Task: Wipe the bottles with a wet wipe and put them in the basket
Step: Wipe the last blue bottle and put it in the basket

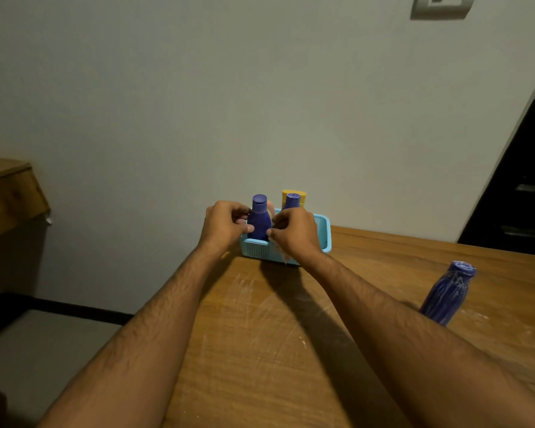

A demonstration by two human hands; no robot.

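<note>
My basket (323, 233) held three bottles; both hands, left (226, 227) and right (294, 231), gripped the front purple bottle (259, 220), one streaked bottle (448, 293) outside.

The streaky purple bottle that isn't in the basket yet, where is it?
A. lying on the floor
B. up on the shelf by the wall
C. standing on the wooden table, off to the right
C. The streaky purple bottle stands upright on the wooden table, to the right of the blue basket, with neither hand touching it.
</note>
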